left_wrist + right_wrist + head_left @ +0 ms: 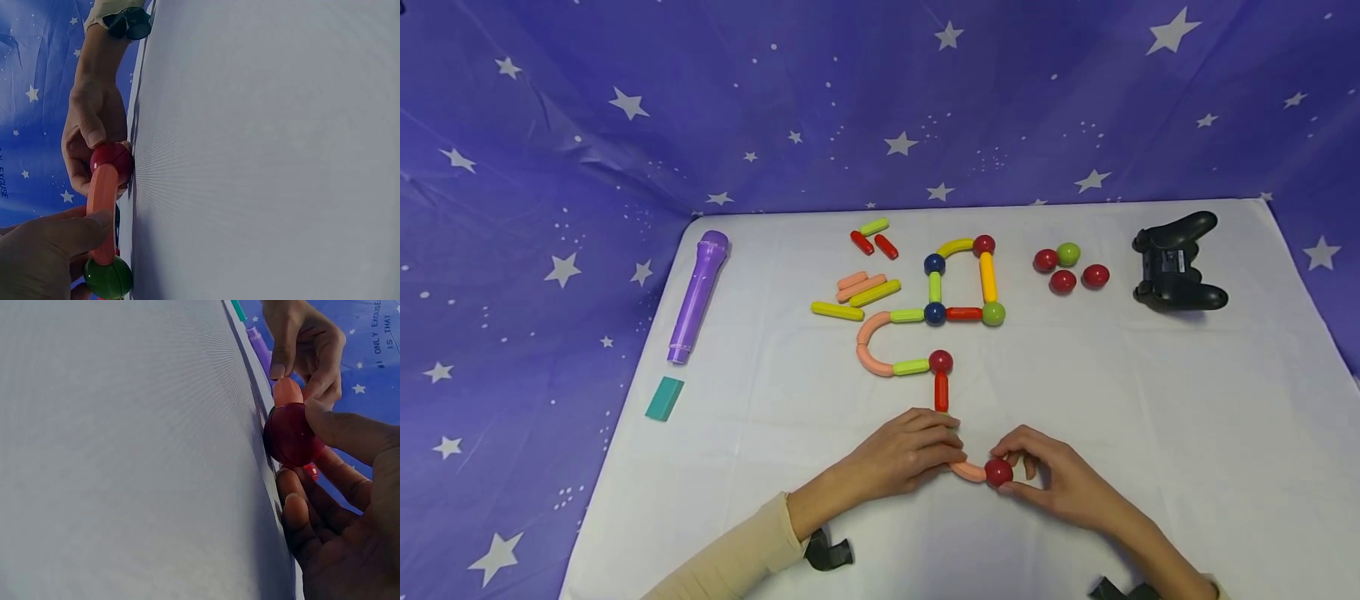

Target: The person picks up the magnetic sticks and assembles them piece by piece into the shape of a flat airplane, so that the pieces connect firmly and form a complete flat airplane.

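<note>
From my feed, I see the right hand (1054,477) pinching a red ball (998,473) between thumb (356,432) and fingers (345,478), the left hand (904,454) gripping the curved pink rod (968,472) against it.

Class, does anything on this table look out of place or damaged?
The microphone and teal block at left, and controller at right, seem out of place, matching neither the sticks nor balls. Nothing looks broken.

purple microphone (697,300), teal block (665,398) near its handle end, black game controller (1172,265), starry purple backdrop (850,108)
</note>
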`<state>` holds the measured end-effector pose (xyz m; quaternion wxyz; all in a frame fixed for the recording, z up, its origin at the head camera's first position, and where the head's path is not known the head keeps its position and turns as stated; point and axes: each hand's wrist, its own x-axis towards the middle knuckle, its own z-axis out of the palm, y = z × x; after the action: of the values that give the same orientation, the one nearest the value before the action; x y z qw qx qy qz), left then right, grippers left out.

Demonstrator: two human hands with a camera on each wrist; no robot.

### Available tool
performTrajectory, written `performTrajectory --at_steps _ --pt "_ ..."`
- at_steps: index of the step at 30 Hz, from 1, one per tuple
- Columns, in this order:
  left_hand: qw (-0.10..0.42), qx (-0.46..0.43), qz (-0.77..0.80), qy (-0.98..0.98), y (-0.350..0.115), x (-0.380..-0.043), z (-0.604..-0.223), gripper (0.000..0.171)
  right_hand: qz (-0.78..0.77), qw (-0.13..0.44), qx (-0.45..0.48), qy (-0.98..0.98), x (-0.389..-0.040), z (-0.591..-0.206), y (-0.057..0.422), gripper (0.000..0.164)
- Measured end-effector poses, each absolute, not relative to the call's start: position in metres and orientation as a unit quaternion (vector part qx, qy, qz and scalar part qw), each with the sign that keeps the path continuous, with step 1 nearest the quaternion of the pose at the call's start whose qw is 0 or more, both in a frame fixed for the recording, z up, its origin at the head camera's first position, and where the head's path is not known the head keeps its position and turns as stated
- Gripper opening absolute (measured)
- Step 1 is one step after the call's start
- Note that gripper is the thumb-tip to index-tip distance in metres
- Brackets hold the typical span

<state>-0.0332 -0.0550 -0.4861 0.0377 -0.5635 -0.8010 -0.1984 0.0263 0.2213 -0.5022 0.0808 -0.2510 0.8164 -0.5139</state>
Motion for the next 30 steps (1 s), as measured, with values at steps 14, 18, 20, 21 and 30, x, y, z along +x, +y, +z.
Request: performTrajectory --at_steps 14,18,20,21,30 --pt "0.102 -0.316 -0.197 -0.923 -0.141 -0.143 -0.458 0.033 -0.413 0.061 -0.221 0.881 0.033 -0.499 0.220 0.047" --pt "0.037 -0.252 -0.141 -0.957 -0.165 -0.168 -0.470 0.036 -0.415 0.063 -0.217 0.881 0.034 -0.499 0.220 0.047" --pt "0.023 -0.250 -0.136 -0.958 -0.171 -0.172 -0.474 0.033 -0.413 0.063 -0.215 0.883 0.034 -0.499 0.220 0.047" --pt "0.022 -0.251 -0.137 -0.958 -0.172 -0.172 -0.476 0.031 -0.412 0.062 -0.212 0.884 0.035 -0.499 0.221 0.048" --pt "0.028 -0.203 -0.200 -0.958 -0.171 -0.155 -0.468 0.021 -0.379 0.051 -0.178 0.907 0.037 -0.499 0.222 0.048"
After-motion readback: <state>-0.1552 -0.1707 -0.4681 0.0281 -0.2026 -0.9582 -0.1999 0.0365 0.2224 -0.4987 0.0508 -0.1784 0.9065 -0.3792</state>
